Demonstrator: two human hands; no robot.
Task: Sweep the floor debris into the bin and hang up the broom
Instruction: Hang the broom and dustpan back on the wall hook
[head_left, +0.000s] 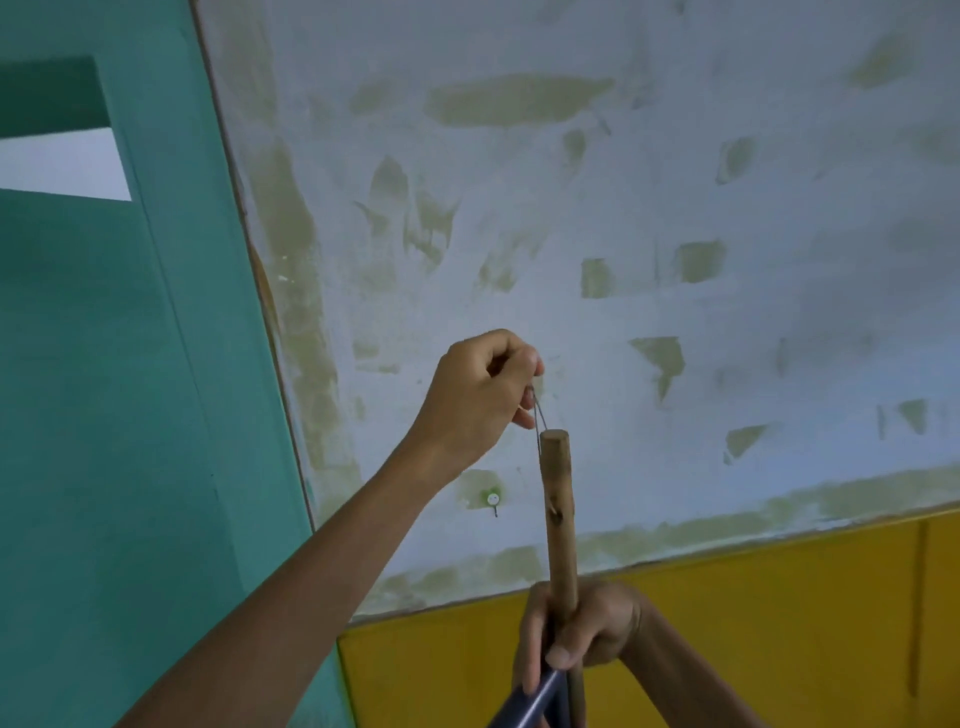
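The broom's wooden handle (558, 514) stands upright in front of a patchy white wall. My right hand (582, 636) grips the handle low down, together with a dark blue bar (530, 701). A thin string loop (539, 415) runs from the handle's top end. My left hand (480, 397) pinches that loop, held up against the wall just above the handle's tip. A small nail with a white plug (493, 501) sticks out of the wall below my left hand, left of the handle. The broom head and the bin are out of view.
A teal wall or door frame (130, 389) fills the left side, with an opening at the upper left. A yellow panel (753, 623) covers the lower right wall.
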